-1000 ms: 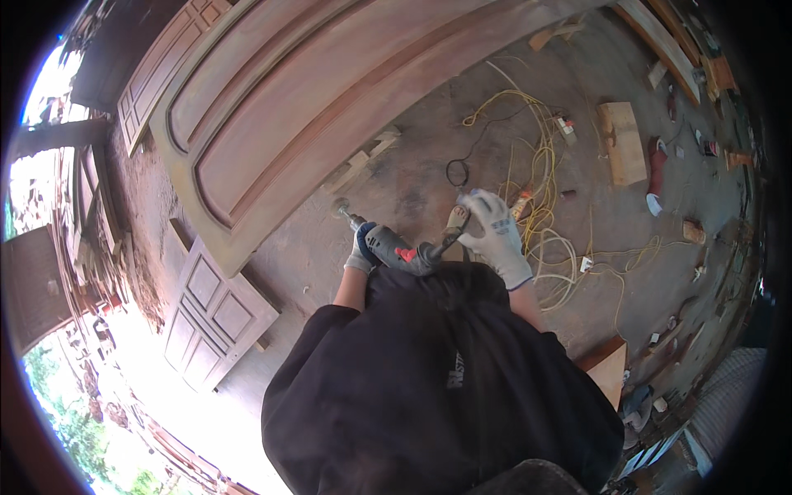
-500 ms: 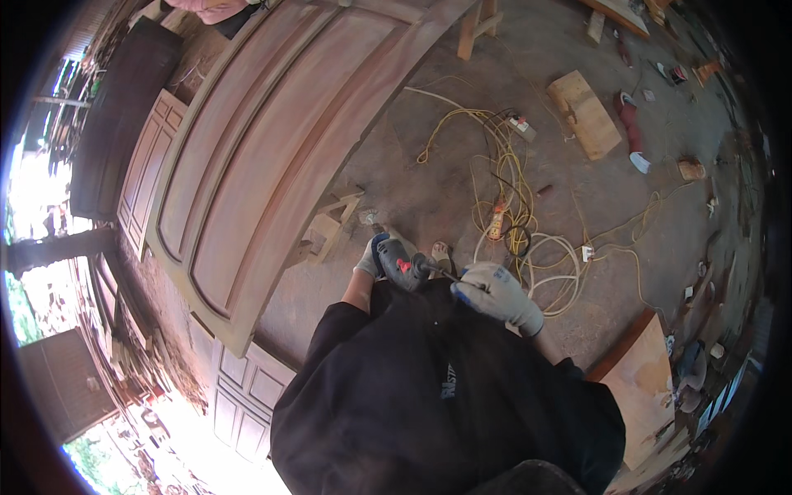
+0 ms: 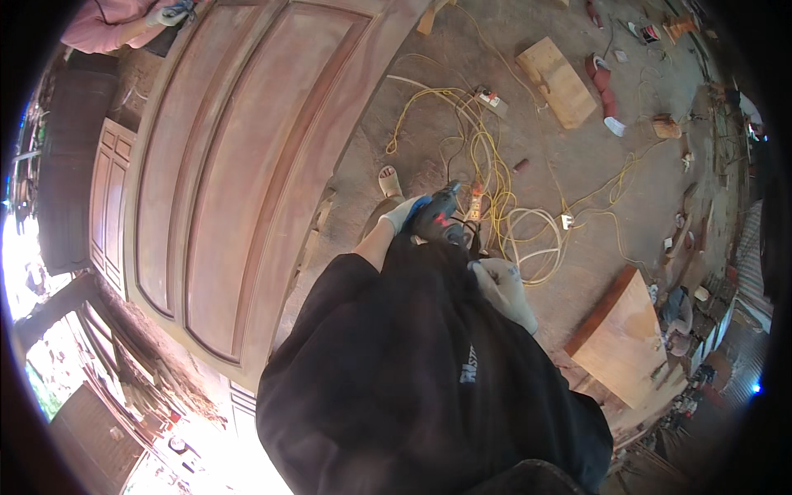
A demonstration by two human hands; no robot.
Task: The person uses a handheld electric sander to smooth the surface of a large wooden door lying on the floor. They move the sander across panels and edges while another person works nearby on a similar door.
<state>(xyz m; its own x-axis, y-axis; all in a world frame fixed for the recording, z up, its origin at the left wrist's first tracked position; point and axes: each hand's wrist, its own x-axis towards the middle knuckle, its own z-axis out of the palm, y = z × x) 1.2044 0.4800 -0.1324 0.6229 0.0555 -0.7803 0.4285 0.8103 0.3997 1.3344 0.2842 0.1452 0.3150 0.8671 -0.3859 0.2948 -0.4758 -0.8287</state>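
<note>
My left hand (image 3: 401, 216), in a white and blue work glove, grips a dark grey electric drill (image 3: 437, 219) with red marks, held in front of my body. Its front end points away to the far right, over the floor. Close to the drill's rear, my gloved right hand (image 3: 505, 290) has its fingers curled in. A dark cord (image 3: 475, 241) runs between the drill and that hand; what the fingers hold is partly hidden. Left of me lies a large brown panelled wooden door (image 3: 239, 165), apart from both hands.
Yellow and white cables (image 3: 495, 177) lie tangled on the floor ahead, with an orange socket (image 3: 475, 202) and a power strip (image 3: 492, 102). A wooden block (image 3: 557, 82) lies beyond, a wooden slab (image 3: 623, 338) to the right. At the far left, another person's gloved hand (image 3: 169, 14) is above the door.
My left hand has swung the drill from pointing away to the left to pointing right, and moved right. My right hand has come slightly nearer my body. The other person's hand has come into view.
</note>
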